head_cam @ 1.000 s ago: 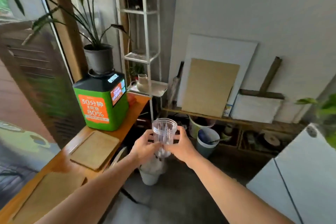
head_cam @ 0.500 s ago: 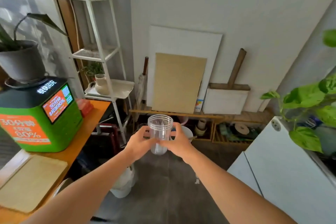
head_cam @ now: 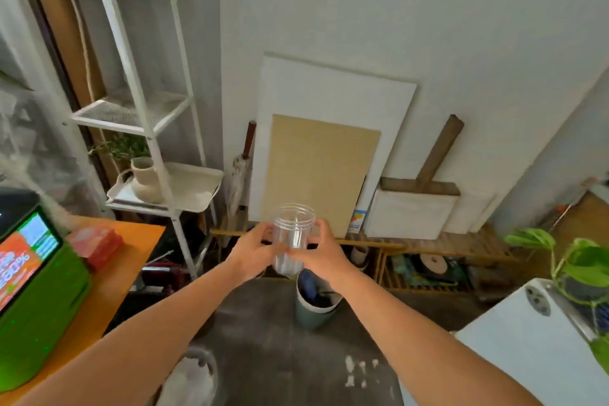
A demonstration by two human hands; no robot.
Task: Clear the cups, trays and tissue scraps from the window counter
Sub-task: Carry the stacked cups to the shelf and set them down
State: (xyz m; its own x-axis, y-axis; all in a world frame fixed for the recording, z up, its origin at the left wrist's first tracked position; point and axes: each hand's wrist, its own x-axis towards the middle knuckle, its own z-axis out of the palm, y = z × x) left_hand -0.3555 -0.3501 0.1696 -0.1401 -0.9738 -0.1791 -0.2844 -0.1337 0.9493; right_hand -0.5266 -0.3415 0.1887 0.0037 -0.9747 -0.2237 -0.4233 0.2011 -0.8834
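Both hands, left hand (head_cam: 252, 249) and right hand (head_cam: 321, 254), hold the clear cup (head_cam: 291, 237) upright, fingers closed around it.

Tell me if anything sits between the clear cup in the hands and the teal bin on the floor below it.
Nothing visible does. The clear cup is held upright by the left hand and right hand, and the teal bin stands open just below and beyond it, with only open air between.

Held upright between left hand (head_cam: 253, 249) and right hand (head_cam: 321, 254), out over the floor: cup (head_cam: 291, 237). Below it, slightly right, on the floor: bucket (head_cam: 314, 306). At far left, on the counter (head_cam: 115, 280) edge: kiosk box (head_cam: 36, 293). Behind the counter's far corner: shelf rack (head_cam: 145, 115). Behind the cup, against the wall: leaning boards (head_cam: 323, 171).
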